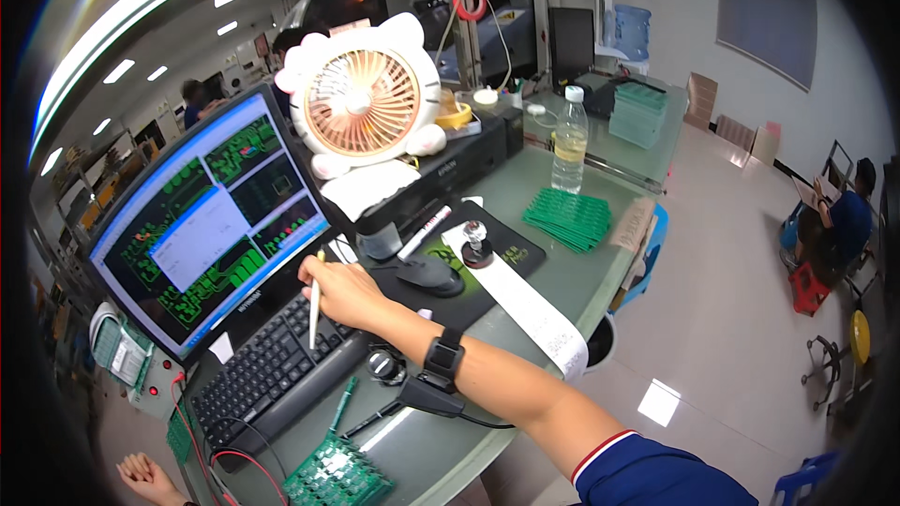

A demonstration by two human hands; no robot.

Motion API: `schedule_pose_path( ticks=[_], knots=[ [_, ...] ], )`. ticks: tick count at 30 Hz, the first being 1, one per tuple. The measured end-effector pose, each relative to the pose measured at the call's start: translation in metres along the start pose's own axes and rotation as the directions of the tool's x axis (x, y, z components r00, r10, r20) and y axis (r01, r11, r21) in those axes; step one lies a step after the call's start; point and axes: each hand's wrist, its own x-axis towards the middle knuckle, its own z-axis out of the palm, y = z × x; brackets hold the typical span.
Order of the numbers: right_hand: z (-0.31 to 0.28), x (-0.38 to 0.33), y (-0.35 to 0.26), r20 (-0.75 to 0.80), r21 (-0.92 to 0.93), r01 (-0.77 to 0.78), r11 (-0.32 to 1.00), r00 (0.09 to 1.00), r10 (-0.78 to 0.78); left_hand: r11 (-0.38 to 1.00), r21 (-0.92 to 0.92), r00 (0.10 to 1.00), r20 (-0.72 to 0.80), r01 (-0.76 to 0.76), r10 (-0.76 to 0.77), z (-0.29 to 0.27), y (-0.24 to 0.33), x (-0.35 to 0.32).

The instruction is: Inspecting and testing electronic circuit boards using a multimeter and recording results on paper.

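My right hand (339, 292) is closed around a slim white pen-like stick (315, 314), whose lower end points down over the black keyboard (272, 365). The hand is above the keyboard's far right end, in front of the monitor (211, 215), which displays green circuit layouts and a pale dialog window. A black strap with a small device (443, 361) circles my right wrist. My left hand (145, 476) is low at the lower left, off the desk's edge. Its fingers are curled in, and I see nothing in them.
A green circuit panel (337, 473) and probe leads (225, 459) lie at the near edge. Rightward are a black mouse (429, 274), a paper strip (534, 319) and stacked green boards (567, 218). Behind stand a fan (361, 103) and a bottle (569, 145). Another person (848, 225) sits far right.
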Motion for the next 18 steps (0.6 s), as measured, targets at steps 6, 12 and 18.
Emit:
schedule_pose_path(
  ticks=[6,12,18],
  knots=[
    [-0.01,-0.005,0.007,-0.088,0.001,-0.05,0.999,0.995,0.05,0.999,-0.031,0.983,-0.184,0.019,-0.024,-0.096,0.021,0.029],
    [-0.016,-0.015,0.013,-0.109,-0.014,-0.039,0.999,0.993,0.037,0.99,0.115,0.996,-0.056,0.079,-0.073,-0.06,0.005,-0.034],
    [-0.012,-0.014,0.015,-0.148,0.022,-0.028,0.999,0.989,0.031,0.971,0.196,0.988,-0.105,0.135,-0.116,-0.067,0.008,-0.029]
  ],
)
